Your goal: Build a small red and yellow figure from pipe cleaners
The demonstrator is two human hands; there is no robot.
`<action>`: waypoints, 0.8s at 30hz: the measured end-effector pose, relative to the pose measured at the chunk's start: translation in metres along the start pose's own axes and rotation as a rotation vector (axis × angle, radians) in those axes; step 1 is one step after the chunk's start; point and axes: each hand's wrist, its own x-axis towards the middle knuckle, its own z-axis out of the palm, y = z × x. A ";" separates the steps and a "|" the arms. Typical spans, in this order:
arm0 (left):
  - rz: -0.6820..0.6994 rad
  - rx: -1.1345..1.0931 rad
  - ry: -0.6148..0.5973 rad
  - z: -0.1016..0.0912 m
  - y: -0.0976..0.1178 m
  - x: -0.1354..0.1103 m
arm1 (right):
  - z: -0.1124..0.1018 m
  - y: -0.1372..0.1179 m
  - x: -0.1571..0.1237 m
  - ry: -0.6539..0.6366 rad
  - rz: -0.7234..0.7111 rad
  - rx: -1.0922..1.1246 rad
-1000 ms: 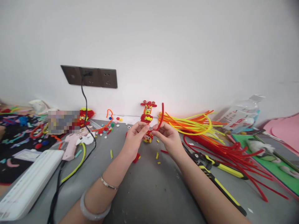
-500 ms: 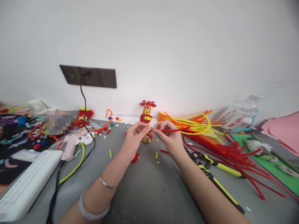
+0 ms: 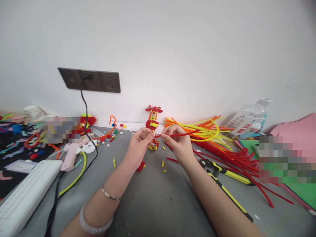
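Fingers of left hand [image 3: 138,144] and right hand [image 3: 179,144] pinch the red pipe cleaner [image 3: 181,134] — upright 1 second ago, now level.

A plain white wall [image 3: 172,49] rises behind the grey desk [image 3: 153,204], evenly lit and brightest near its middle. A dark socket strip [image 3: 89,80] is fixed low on the wall toward the desk's far left corner, with a black cable [image 3: 85,108] plugged in and hanging down to the desk.

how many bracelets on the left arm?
2. A thin metal bangle sits at the wrist; a thick pale bangle sits further up the forearm, its underside hidden. None shows on the right arm.
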 end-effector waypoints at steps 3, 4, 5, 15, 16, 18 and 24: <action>0.041 0.064 0.005 -0.002 -0.002 0.001 | -0.001 -0.003 0.001 0.007 -0.009 -0.013; 0.050 0.098 -0.004 -0.003 -0.003 0.002 | -0.001 -0.004 0.001 0.006 -0.014 -0.013; 0.057 0.134 -0.020 -0.004 -0.004 0.002 | -0.002 -0.004 0.001 0.004 -0.019 -0.010; 0.021 0.301 -0.141 -0.006 -0.003 0.000 | -0.002 0.003 0.000 -0.070 0.019 0.054; 0.020 0.294 -0.133 -0.005 -0.003 -0.001 | -0.002 0.003 0.000 -0.062 0.017 0.056; 0.041 0.297 -0.108 -0.004 -0.004 -0.002 | -0.002 0.004 0.000 -0.034 0.014 0.058; 0.275 0.525 -0.024 0.000 -0.008 -0.006 | 0.000 0.008 0.001 0.029 -0.004 0.091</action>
